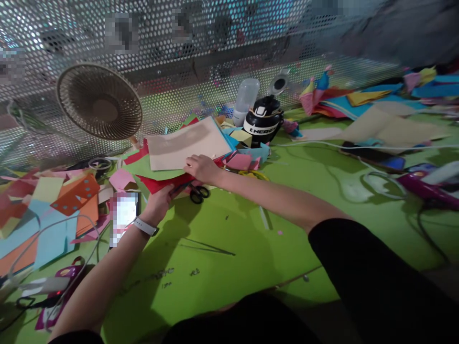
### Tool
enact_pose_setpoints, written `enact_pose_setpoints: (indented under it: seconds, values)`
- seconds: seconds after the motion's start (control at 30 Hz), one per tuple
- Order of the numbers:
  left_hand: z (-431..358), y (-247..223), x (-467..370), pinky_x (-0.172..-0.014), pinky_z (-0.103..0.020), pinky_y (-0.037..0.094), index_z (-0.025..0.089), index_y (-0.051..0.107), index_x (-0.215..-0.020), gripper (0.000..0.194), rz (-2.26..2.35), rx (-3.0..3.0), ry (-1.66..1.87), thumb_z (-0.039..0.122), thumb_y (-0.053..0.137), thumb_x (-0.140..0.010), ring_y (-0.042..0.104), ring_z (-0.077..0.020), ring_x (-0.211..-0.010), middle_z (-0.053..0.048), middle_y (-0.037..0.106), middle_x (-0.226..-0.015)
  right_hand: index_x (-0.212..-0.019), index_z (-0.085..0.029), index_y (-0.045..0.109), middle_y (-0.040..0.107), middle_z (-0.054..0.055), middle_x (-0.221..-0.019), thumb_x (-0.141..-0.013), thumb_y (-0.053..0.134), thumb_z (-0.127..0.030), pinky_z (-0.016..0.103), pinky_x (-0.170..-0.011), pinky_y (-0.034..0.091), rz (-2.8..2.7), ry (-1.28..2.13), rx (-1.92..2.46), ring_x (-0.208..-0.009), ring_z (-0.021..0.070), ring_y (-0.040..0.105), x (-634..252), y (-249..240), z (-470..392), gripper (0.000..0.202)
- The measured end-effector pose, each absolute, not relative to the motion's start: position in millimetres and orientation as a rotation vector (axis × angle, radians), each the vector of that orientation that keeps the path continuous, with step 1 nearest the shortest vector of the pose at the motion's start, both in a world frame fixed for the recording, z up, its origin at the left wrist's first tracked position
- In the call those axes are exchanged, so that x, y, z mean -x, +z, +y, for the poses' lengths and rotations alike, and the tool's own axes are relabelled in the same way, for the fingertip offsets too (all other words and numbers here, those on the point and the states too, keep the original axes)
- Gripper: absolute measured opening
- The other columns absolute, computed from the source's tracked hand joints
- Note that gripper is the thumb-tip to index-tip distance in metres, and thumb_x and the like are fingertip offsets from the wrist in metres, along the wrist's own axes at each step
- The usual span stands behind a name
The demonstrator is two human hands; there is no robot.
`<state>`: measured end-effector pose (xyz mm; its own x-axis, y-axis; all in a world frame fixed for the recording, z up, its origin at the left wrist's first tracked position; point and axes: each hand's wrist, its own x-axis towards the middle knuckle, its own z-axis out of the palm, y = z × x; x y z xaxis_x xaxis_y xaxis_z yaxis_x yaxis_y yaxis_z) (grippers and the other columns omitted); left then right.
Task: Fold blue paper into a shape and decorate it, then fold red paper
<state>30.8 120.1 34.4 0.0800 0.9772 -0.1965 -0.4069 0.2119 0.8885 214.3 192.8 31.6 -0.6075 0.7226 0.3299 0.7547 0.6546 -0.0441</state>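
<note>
Head view: red paper (155, 184) in left hand (159, 203); right hand (203, 169) on beige sheet (182, 145), grip unclear.

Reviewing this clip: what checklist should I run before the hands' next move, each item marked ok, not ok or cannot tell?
1. Right hand on the beige sheet: ok, at its near edge.
2. Left hand at the red sheet: ok, at its near edge; how firm the grip is, cannot tell.
3. Sheets squared up: not ok, red and green jut out past the beige.
4. Scissors blades clear of paper: cannot tell, only the handles show plainly.
5. Bottle lid closed: not ok, standing open.
</note>
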Motion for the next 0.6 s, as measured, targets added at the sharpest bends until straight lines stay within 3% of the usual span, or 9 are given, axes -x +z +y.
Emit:
enact_pose_setpoints:
  seconds: [0.17, 0.3, 0.4, 0.53, 0.6]
  values:
    - [88.5, 61.1, -27.7, -0.103, -0.041, 0.055, 0.015, 0.069, -0.088, 0.015, 0.964, -0.721, 1.158, 0.01, 0.073, -0.074, 0.073, -0.0249, -0.102, -0.006, 0.077, -0.089, -0.102, -0.015, 0.076, 0.071, 0.017, -0.108, -0.096, 0.049, -0.02, 0.033, -0.069, 0.045, -2.489, -0.075, 1.401, -0.093, 0.0272, 0.066, -216.3, 36.2, 210.9, 0.027]
    - [53.8, 80.4, -23.1, -0.103, -0.042, 0.055, 0.017, 0.07, -0.082, 0.009, 0.975, -0.791, 1.2, 0.015, 0.076, -0.075, 0.073, -0.0247, -0.103, -0.004, 0.078, -0.093, -0.1, -0.016, 0.077, 0.075, 0.016, -0.102, -0.093, 0.058, -0.03, 0.034, -0.074, 0.047, -2.447, 0.03, 1.489, -0.094, 0.0289, 0.069, -216.3, 46.0, 218.6, 0.025]
    - [31.5, 89.3, -21.4, -0.103, -0.04, 0.056, 0.019, 0.071, -0.08, 0.006, 1.031, -0.795, 1.293, 0.016, 0.075, -0.077, 0.072, -0.0217, -0.103, 0.0, 0.077, -0.093, -0.107, -0.014, 0.076, 0.076, 0.016, -0.102, -0.089, 0.063, -0.028, 0.034, -0.077, 0.049, -2.413, 0.118, 1.513, -0.096, 0.0286, 0.069, -222.1, 59.9, 213.4, 0.026]
    - [9.8, 91.4, -25.4, -0.101, -0.039, 0.057, 0.022, 0.07, -0.075, 0.009, 1.038, -0.747, 1.426, 0.016, 0.075, -0.078, 0.07, -0.0198, -0.105, 0.004, 0.075, -0.086, -0.136, -0.015, 0.059, 0.07, 0.01, -0.123, -0.087, 0.055, -0.017, 0.032, -0.087, 0.05, -2.371, 0.231, 1.342, -0.106, 0.0221, 0.067, -243.0, 79.6, 179.2, 0.049]
    - [-2.6, 89.1, -31.5, -0.101, -0.041, 0.058, 0.023, 0.07, -0.074, 0.009, 1.046, -0.731, 1.474, 0.017, 0.076, -0.077, 0.069, -0.0216, -0.109, 0.005, 0.075, -0.088, -0.138, -0.013, 0.057, 0.064, 0.011, -0.134, -0.082, 0.055, -0.013, 0.035, -0.096, 0.049, -2.396, 0.375, 0.978, -0.117, 0.0226, 0.062, -252.7, 83.2, 147.8, 0.056]
